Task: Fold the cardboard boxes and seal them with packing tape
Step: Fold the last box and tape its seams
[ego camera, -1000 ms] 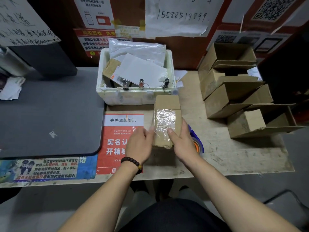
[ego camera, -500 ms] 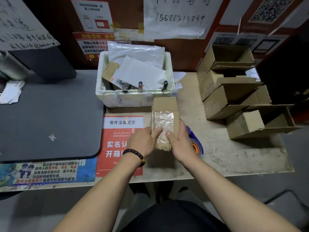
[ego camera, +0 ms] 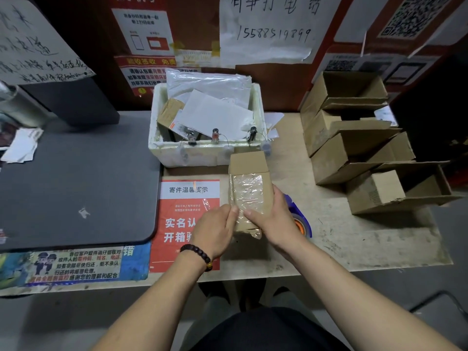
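Observation:
A small brown cardboard box (ego camera: 249, 188) stands on the table in front of me, its top face covered with wrinkled clear packing tape. My left hand (ego camera: 215, 230) grips its near left edge, thumb on the taped face. My right hand (ego camera: 272, 219) wraps round the near right side, thumb pressing the tape. A blue tape dispenser with an orange core (ego camera: 300, 221) lies just right of my right hand, mostly hidden behind it.
A white foam bin (ego camera: 202, 153) full of envelopes stands behind the box. Several open folded cardboard boxes (ego camera: 354, 153) are stacked at the right. A grey mat (ego camera: 76, 178) covers the left; a red notice (ego camera: 187, 211) lies under my left hand.
My left hand has curled in from the box's side onto its near left edge. Both thumbs have moved closer together on the taped face. The box has hardly shifted.

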